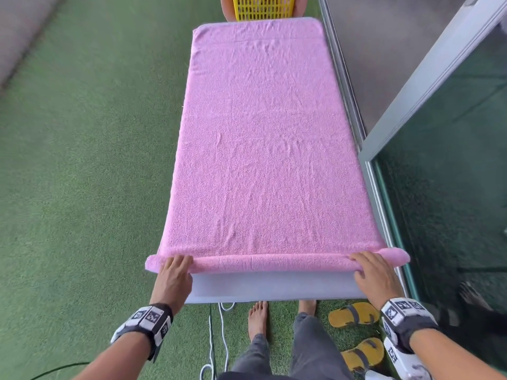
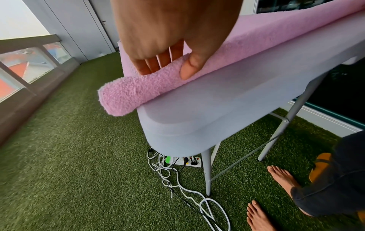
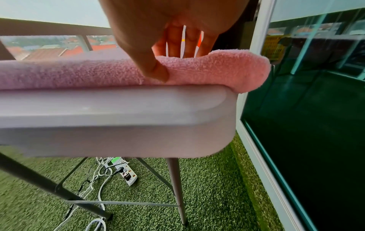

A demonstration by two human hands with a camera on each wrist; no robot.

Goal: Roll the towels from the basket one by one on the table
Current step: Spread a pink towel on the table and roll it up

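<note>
A pink towel (image 1: 260, 138) lies spread flat along the white table (image 1: 274, 286). Its near end is turned into a thin roll (image 1: 274, 262) across the table's width, and both roll ends overhang the table sides. My left hand (image 1: 175, 270) grips the roll near its left end, fingers over the top and thumb (image 2: 187, 70) on the near side. My right hand (image 1: 369, 267) grips it near the right end the same way, thumb (image 3: 156, 70) pressed into the roll (image 3: 217, 68). The yellow basket (image 1: 263, 6) stands beyond the far end of the table.
Green artificial turf (image 1: 82, 187) covers the floor. A glass door and its metal frame (image 1: 439, 133) run close along the table's right side. A power strip (image 2: 185, 161) and loose cables lie under the table. Yellow sandals (image 1: 354, 314) sit by my bare feet.
</note>
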